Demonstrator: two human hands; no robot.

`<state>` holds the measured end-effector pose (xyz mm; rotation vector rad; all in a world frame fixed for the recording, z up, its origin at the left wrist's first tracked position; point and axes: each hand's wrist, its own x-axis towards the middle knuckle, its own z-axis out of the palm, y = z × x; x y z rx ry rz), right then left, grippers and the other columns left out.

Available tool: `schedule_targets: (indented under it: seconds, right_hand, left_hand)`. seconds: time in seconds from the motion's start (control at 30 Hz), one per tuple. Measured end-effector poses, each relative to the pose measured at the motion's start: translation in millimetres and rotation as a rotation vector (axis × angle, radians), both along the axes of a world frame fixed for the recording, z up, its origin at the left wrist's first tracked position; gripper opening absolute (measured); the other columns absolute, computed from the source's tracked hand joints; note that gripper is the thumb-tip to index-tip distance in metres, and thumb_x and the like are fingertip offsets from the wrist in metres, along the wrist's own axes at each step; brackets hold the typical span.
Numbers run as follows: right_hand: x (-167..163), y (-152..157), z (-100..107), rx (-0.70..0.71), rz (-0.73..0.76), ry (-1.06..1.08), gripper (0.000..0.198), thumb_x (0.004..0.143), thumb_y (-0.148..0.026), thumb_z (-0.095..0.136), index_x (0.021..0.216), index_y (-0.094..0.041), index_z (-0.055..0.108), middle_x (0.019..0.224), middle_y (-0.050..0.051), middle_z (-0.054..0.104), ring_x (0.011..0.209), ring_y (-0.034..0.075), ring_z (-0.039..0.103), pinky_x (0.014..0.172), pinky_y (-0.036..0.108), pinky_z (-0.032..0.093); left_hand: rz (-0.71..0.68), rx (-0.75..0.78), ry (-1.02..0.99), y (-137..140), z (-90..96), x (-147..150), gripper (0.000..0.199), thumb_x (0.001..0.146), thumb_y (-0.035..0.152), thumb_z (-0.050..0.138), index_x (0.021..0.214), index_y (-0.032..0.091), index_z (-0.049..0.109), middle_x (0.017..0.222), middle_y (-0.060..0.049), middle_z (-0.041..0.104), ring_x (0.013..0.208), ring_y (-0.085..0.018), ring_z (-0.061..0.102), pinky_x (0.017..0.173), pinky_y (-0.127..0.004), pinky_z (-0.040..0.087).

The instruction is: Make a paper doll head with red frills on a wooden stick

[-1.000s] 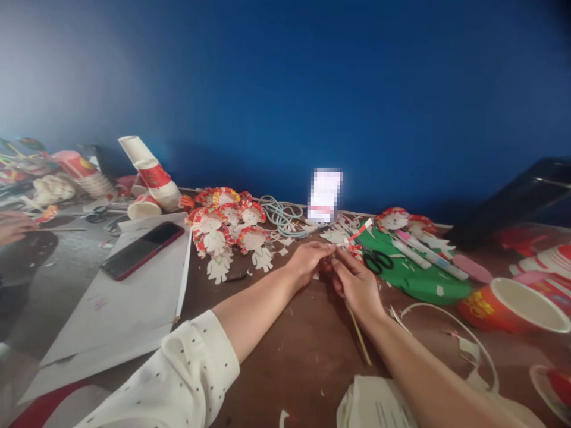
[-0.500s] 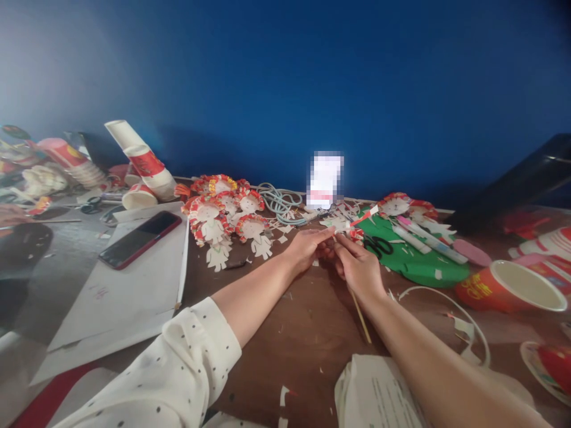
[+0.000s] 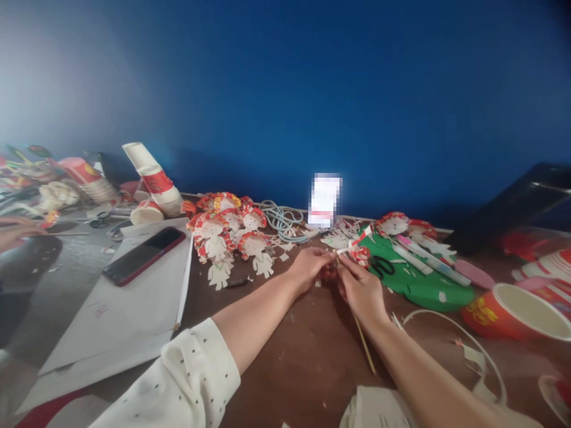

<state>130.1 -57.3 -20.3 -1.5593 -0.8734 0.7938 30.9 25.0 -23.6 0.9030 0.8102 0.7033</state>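
My left hand (image 3: 310, 268) and my right hand (image 3: 364, 292) meet over the middle of the table, fingertips pinched close together. A narrow red-and-white paper strip (image 3: 362, 236) sticks out from between the fingertips, up and to the right. Below my right palm a thin wooden stick (image 3: 366, 349) slants toward me; its upper end is hidden in the fingers. Just beyond my right fingers shows a ruffled red-and-white paper edge (image 3: 361, 256); whether it is attached to the stick I cannot tell. Left of my hands lie several paper figures (image 3: 259, 261) with red frilled heads.
A green sheet (image 3: 423, 294) with markers (image 3: 441, 258) lies to the right, near an orange paper cup (image 3: 484, 315). Behind my hands stand a blurred bright screen (image 3: 325, 201) and coiled cable (image 3: 281, 220). A phone (image 3: 143, 255) rests on white board (image 3: 134, 321). Another person's hand (image 3: 18, 232) is far left.
The view has tilted up slightly, so everything sits lower. The paper strip's free end has shifted slightly left relative to the green sheet. Both hands keep their pinch.
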Motion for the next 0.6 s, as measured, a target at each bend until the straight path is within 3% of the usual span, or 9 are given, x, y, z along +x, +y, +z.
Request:
schedule_targets:
  seconds: [0.23, 0.6]
  right_hand:
    - [-0.9, -0.2, -1.0, 0.009, 0.022, -0.111, 0.064, 0.075, -0.052, 0.062, 0.123, -0.010, 0.069, 0.047, -0.002, 0.055, 0.042, 0.014, 0.045, 0.043, 0.027, 0.038]
    - [-1.1, 1.7, -3.2, -0.015, 0.069, 0.122, 0.073, 0.074, -0.052, 0.065, 0.133, -0.010, 0.056, 0.043, -0.006, 0.049, 0.036, 0.012, 0.040, 0.036, 0.023, 0.026]
  left_hand:
    - [0.016, 0.099, 0.008, 0.3, -6.7, 3.2, 0.021, 0.080, 0.025, 0.067, 0.066, 0.010, 0.066, 0.051, 0.001, 0.053, 0.045, -0.007, 0.044, 0.047, -0.021, 0.033]
    - [0.022, 0.053, -0.018, 0.7, -5.8, 4.6, 0.026, 0.076, 0.031, 0.074, 0.064, 0.010, 0.064, 0.048, 0.002, 0.050, 0.042, -0.006, 0.043, 0.046, -0.021, 0.034]
